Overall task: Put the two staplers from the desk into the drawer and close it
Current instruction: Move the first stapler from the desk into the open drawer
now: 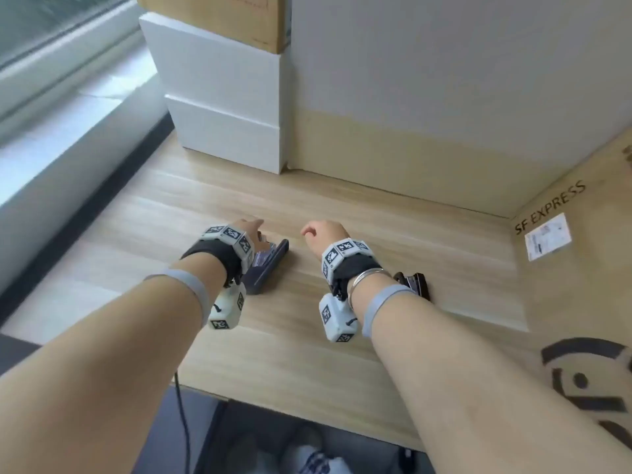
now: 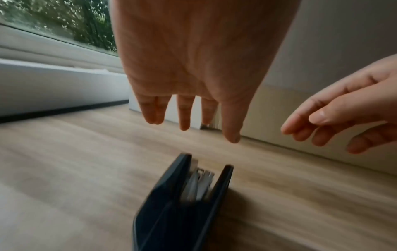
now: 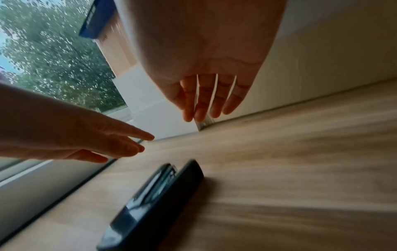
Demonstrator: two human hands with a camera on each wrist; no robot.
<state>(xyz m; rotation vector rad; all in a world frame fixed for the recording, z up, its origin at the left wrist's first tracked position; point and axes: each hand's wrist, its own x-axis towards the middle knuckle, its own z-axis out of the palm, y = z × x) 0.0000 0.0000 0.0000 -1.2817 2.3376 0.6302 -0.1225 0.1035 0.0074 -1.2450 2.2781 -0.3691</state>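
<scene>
Left stapler: a dark blue-black stapler with a silver metal magazine [image 1: 268, 265] lies on its side on the light wood-grain worktop [image 1: 290, 340], directly beneath the left wrist; the left wrist view shows it [image 2: 184, 203] with its two dark arms parted and the metal between them.
Right stapler: a second black stapler [image 1: 415, 283] lies on the worktop just beside the right wrist, on its outer side, mostly hidden by the arm in the head view; in the right wrist view it [image 3: 154, 202] lies on its side below the palm.
Left hand: the left hand [image 1: 246, 229] hovers above the worktop beyond its stapler, touching nothing; its grip is spread, with fingers [image 2: 184, 115] straight and pointing down.
Right hand: the right hand [image 1: 323, 234] hangs over the worktop, apart from both staplers, its grip slack and holding nothing, fingers [image 3: 204, 101] extended with narrow gaps.
Drawer: not visible in any view.
Surroundings: white stacked boxes [image 1: 225, 107] stand at the far left of the worktop beside a pale wall panel [image 1: 444, 97]; a brown cardboard box printed "SF EXPRESS" [image 1: 581, 268] borders the right side; a window [image 1: 51, 29] runs along the left.
</scene>
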